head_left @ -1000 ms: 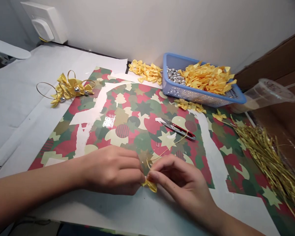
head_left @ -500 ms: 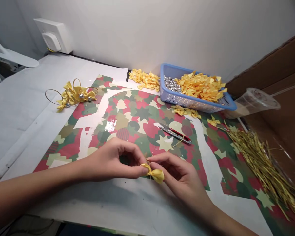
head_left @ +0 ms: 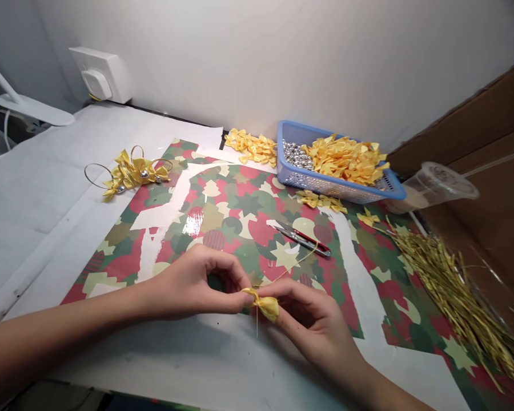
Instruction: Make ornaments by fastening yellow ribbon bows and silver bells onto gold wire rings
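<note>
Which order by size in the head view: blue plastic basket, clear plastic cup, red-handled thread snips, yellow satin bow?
1. Blue plastic mesh basket
2. Clear plastic cup, lying on its side
3. Red-handled thread snips and yellow satin bow: too close to rank, as the bow sits nearer the camera.

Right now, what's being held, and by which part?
A small yellow satin bow, held by both hands: the left hand's fingers pinch its left end, the right hand's fingers support its right half. A thin gold strand runs through it.
</note>
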Tool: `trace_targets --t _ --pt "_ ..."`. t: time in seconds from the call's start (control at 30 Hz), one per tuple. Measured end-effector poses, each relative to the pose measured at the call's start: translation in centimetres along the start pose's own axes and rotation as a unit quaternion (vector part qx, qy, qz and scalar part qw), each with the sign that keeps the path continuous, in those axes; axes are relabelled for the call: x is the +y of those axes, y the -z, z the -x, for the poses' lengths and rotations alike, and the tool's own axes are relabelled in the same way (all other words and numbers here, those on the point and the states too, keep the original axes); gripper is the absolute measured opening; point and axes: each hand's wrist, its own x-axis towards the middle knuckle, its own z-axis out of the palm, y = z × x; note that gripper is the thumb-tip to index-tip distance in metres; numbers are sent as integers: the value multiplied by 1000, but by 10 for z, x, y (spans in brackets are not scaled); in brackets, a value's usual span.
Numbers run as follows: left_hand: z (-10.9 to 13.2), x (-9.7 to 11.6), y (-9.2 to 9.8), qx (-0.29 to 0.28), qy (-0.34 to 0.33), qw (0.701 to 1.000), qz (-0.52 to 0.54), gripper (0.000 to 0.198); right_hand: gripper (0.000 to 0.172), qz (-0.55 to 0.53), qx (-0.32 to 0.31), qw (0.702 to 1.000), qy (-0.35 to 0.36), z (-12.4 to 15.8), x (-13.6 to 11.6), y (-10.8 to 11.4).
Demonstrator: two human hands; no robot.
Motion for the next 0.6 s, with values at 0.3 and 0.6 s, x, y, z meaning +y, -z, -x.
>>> trace_targets --t 0.3,0.6 --pt "2 2 -3 71 21 997 -5 10 35 188 2 935 300 -1 -2 7" --pt "4 -2 -14 54 24 997 -54 7 10 111 22 945 306 -14 -2 4"
